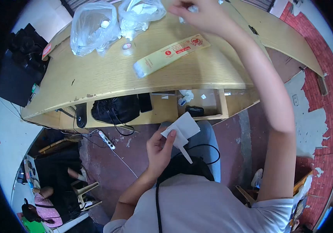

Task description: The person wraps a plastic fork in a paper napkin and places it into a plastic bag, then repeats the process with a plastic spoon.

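My left hand pinches a folded piece of white paper or card above my lap, thumb on top; a narrow white strip hangs from its lower side. My right hand is raised over the far part of the wooden desk, its fingers bent together beside a small clear, crinkled item; whether it grips that item is unclear. Between the hands, a long yellow packet with red print lies on the desk. Left of it is a roll of tape.
Two plastic bags with white contents stand at the desk's back. An open drawer holds a black case. Under the desktop are a black bag and a power strip. Another person sits at the lower left.
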The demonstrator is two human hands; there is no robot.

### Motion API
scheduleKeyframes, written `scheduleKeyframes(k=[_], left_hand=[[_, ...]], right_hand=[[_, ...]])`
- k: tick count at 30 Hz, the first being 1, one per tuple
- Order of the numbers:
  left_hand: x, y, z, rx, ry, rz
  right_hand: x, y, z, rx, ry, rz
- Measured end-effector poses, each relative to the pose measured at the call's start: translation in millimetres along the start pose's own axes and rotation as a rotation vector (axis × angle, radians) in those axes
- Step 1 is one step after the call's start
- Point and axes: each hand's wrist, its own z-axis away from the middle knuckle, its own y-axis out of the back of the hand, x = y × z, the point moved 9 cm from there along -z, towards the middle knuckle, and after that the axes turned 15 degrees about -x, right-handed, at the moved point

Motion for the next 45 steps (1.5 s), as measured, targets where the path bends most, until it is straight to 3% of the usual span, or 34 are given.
scheduleKeyframes(k=[1,5,10,14,16,17,19,22,25,29,31,37,40,45], left_hand=[[-4.6,-2.4,0.3,0.009,0.012,0.041],[-11.7,-7.1,2.4,0.014,0.014,-0.016],[-6.2,-7.5,0.1,-0.001,0.001,-0.029],[-6.5,-6.8,-0.4,-0.014,-0.012,-0.039],[-2.8,-7.6,0.9,-0.014,0.007,-0.034],[-2.2,-7.6,0.8,-0.014,0.023,-0.029],[-5.6,-6.8,0.0,-0.009,-0.001,-0.024],[-6.2,-7.4,1.5,-0.001,-0.004,-0.02],[-12.1,-5.8,2.6,0.001,0.023,0.005],[-14.7,-4.2,2.2,-0.001,0.036,-0.004],[-13.9,-4.9,2.2,0.005,0.033,0.002],[-15.2,-4.2,2.1,0.0,0.045,0.006],[-14.7,-3.9,1.6,0.0,0.036,0.009],[-14.8,-3.9,2.0,-0.006,0.026,0.019]], right_hand=[[15.8,-8.6,-37.1,-0.029,0.036,0.173],[67.7,-48.0,-124.4,-0.049,0.062,0.228],[147.4,-107.6,-182.6,-0.222,-0.205,0.601],[185.8,-142.5,-202.4,-0.34,-0.267,0.609],[165.8,-162.0,-220.9,-0.254,0.252,0.29],[168.9,-159.9,-222.7,-0.253,0.253,0.292],[167.8,-144.2,-204.5,-0.325,-0.11,0.412],[141.8,-119.0,-169.5,-0.205,-0.291,0.385],[145.9,-130.0,-172.3,-0.392,-0.364,0.372],[137.8,-134.8,-183.7,-0.33,-0.22,0.415],[110.2,-95.3,-138.5,-0.149,-0.53,0.232],[97.4,-79.8,-136.4,0.027,-0.535,0.239],[91.7,-78.0,-144.3,0.033,-0.41,0.327],[81.9,-73.1,-143.0,0.049,-0.43,0.374]])
